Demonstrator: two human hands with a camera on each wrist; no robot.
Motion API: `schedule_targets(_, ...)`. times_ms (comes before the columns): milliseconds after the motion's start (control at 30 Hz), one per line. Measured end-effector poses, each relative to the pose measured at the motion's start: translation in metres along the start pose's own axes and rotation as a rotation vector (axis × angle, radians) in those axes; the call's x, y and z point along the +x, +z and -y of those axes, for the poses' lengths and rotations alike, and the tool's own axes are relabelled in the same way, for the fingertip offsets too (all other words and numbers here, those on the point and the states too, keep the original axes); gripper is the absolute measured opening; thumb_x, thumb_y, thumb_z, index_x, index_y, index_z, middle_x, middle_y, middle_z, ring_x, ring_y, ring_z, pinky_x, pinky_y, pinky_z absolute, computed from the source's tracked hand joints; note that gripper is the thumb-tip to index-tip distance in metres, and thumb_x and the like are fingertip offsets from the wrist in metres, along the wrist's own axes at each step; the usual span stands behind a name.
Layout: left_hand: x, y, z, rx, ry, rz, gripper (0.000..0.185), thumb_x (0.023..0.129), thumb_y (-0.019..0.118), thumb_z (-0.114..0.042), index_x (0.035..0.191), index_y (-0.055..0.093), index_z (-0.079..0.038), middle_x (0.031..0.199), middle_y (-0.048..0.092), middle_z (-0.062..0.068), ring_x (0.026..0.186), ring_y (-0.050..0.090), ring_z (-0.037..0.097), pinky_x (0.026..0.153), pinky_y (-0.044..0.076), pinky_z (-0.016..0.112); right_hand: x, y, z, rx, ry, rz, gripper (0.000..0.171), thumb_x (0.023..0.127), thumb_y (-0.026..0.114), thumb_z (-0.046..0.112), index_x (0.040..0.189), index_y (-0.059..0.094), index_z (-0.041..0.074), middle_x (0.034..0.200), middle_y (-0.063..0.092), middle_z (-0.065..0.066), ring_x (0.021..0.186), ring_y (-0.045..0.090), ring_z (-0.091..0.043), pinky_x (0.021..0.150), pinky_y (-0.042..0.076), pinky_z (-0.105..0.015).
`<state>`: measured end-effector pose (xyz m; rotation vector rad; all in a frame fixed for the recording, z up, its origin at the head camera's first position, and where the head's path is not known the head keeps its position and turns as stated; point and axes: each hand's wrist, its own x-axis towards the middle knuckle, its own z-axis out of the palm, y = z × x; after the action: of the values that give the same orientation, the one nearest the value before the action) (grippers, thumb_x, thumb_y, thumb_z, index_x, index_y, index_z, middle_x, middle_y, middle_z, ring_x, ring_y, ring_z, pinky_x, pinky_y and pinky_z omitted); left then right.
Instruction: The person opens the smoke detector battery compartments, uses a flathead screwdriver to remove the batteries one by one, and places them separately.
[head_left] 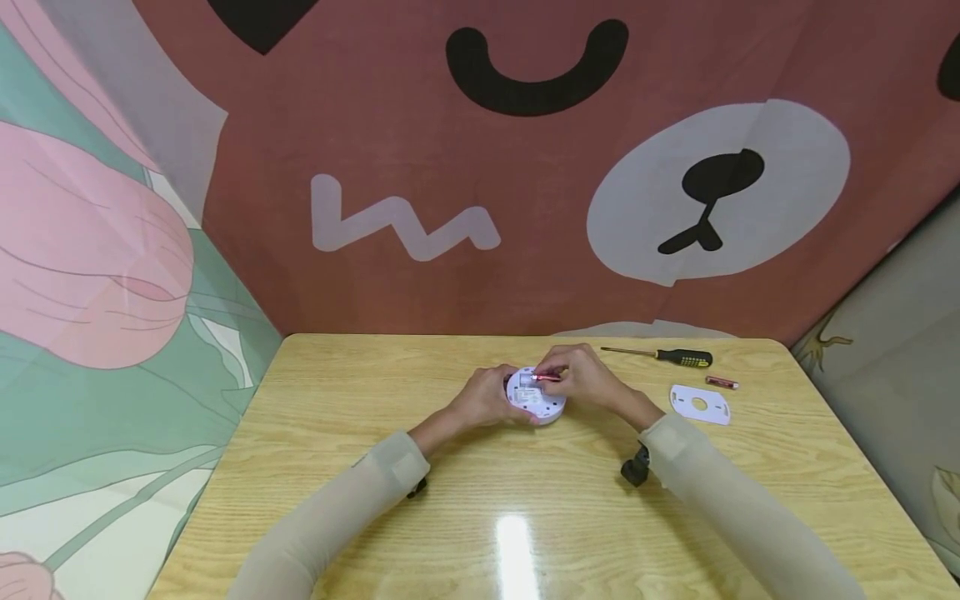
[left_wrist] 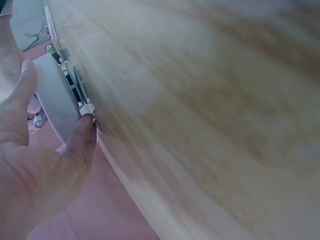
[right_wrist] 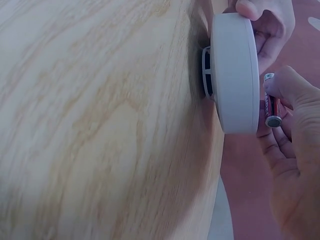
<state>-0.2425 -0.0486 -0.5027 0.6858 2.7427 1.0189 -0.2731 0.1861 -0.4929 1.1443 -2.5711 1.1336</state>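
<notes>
A round white device point(head_left: 534, 398) lies back side up at the middle of the wooden table point(head_left: 315, 433). My left hand point(head_left: 491, 400) grips its rim, thumb and a finger curled round the edge point(left_wrist: 52, 100). My right hand point(head_left: 561, 377) pinches a red battery point(head_left: 546, 377) and holds it on the device's upturned back. In the right wrist view the battery point(right_wrist: 271, 105) lies against the back face of the device point(right_wrist: 235, 75), under my fingertips. The compartment itself is hidden by my fingers.
A screwdriver point(head_left: 667, 357) with a black and yellow handle lies at the table's back right. Near it are a second red battery point(head_left: 722, 382) and a white mounting plate point(head_left: 700, 404). Cloth walls close in the back and both sides.
</notes>
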Motion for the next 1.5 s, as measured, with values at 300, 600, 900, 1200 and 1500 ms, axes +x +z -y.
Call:
schedule_targets(300,0.001,0.0,0.0,0.003,0.003,-0.008,0.087,0.066,0.102,-0.045,0.135,0.067,-0.005,0.123,0.075,0.007,0.108,0.07,0.019,0.091,0.055,0.03,-0.003,-0.011,0.002,-0.006,-0.019,-0.025,0.02,0.079,0.084,-0.001,0.097,0.085,0.008,0.093,0.078,0.002,0.079,0.067,-0.008,0.065,0.056,-0.027)
schedule_targets(600,0.001,0.0,0.001,0.01,-0.005,-0.009,0.091,0.066,0.102,-0.045,0.138,0.065,-0.004,0.126,0.075,0.009,0.113,0.07,0.022,0.097,0.055,0.033,-0.01,-0.026,-0.003,-0.013,0.0,-0.047,0.019,0.081,0.086,-0.003,0.097,0.085,0.007,0.089,0.076,0.002,0.076,0.065,-0.01,0.065,0.056,-0.027)
schedule_targets(900,0.001,-0.001,-0.001,0.006,0.001,-0.011,0.09,0.065,0.103,-0.045,0.137,0.066,-0.005,0.124,0.075,0.009,0.111,0.07,0.022,0.096,0.055,0.033,-0.018,-0.04,-0.007,-0.065,-0.001,-0.068,0.021,0.079,0.088,-0.003,0.097,0.085,0.008,0.089,0.077,0.003,0.074,0.064,-0.008,0.062,0.055,-0.031)
schedule_targets(1200,0.001,0.0,-0.002,0.001,-0.021,0.009,0.09,0.067,0.102,-0.043,0.139,0.064,-0.005,0.126,0.074,0.008,0.113,0.069,0.021,0.098,0.054,0.033,-0.028,-0.052,-0.014,-0.09,0.011,-0.077,0.027,0.076,0.087,-0.009,0.097,0.085,0.008,0.092,0.078,0.003,0.078,0.067,-0.008,0.066,0.06,-0.042)
schedule_targets(1500,0.0,0.0,-0.002,-0.009,-0.019,0.006,0.089,0.066,0.103,-0.042,0.138,0.065,-0.005,0.125,0.074,0.008,0.113,0.069,0.021,0.097,0.054,0.032,-0.037,-0.064,-0.021,-0.132,0.012,-0.087,0.022,0.078,0.088,-0.008,0.094,0.084,0.006,0.089,0.076,0.004,0.074,0.065,-0.006,0.064,0.058,-0.034)
